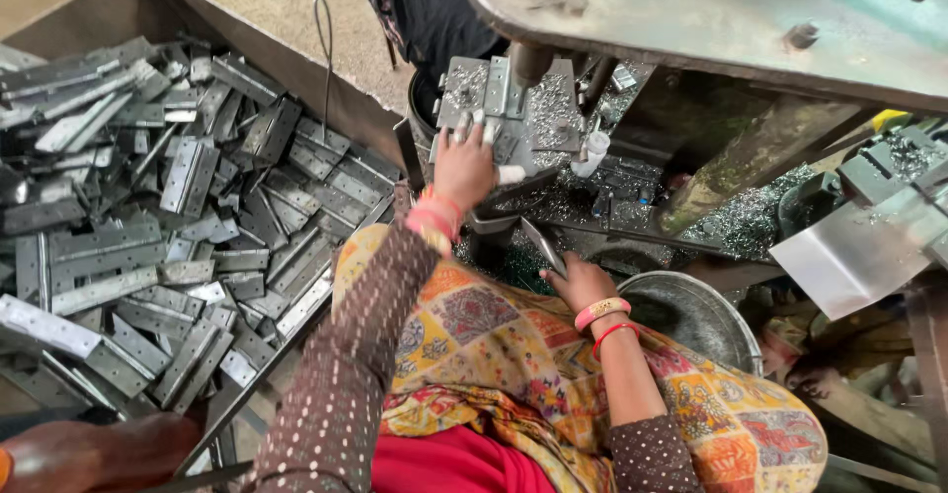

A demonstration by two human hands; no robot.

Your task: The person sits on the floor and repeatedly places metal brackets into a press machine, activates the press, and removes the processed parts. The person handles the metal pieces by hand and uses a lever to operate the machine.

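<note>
Your left hand (464,162) is pressing spread fingers on the drill-bed plate (499,88), steadying it; your right hand (578,281) is pinching a metal strip (543,246) ready beside

The single head view looks steeply down, close over the lap, toward the drill press table (513,108).

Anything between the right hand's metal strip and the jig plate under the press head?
Partly. The right hand holds a metal strip below the jig plate. The left hand rests on the plate's near edge, covering its left part. The rest of the path looks open apart from metal shavings.
</note>
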